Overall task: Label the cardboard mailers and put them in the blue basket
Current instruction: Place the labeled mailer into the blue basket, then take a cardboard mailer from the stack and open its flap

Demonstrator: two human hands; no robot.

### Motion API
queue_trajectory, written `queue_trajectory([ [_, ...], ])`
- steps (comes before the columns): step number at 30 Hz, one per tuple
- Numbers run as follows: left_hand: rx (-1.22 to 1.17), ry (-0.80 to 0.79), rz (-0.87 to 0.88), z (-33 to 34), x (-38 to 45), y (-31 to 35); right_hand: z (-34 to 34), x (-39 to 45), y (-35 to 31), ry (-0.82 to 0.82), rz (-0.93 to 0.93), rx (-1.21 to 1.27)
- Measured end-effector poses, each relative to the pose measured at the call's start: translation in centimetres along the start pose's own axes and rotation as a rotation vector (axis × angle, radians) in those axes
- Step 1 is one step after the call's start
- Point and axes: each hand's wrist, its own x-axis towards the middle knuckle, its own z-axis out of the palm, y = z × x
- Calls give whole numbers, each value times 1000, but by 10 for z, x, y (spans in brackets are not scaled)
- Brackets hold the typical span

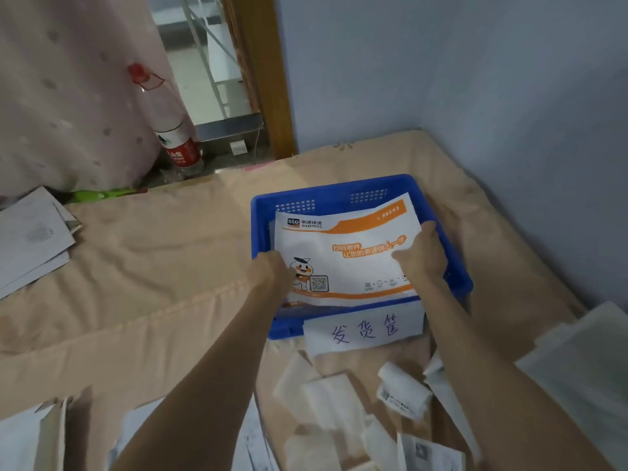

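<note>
A white and orange cardboard mailer [346,256] with printed logo and QR code lies in the blue basket [261,212] on the bed, its far right corner riding over the basket's rim. My left hand [272,270] grips the mailer's near left edge. My right hand [423,254] holds its right edge, fingers curled over it. A white paper sign with handwriting [363,331] hangs on the basket's front wall.
Peeled label backings and paper scraps [339,413] litter the peach bedsheet in front of the basket. More mailers lie at the left [30,239] and lower left. A pale stack [584,368] sits at right. A bottle [176,144] stands by the curtain.
</note>
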Motion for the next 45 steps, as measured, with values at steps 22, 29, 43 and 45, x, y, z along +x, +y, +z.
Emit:
queue_trajectory([
  [22,-464,118,85,-13,-48,-3,2,-90,-53,-86,-43,444],
  [29,-774,356,-103,-27,-126,-108,23,-203,-93,-282,-38,718],
  [43,-897,328,-297,17,-246,-317,126,-409,-126,-535,83,716],
  [45,-820,339,-348,17,-258,-347,139,-437,-131,-559,82,702],
])
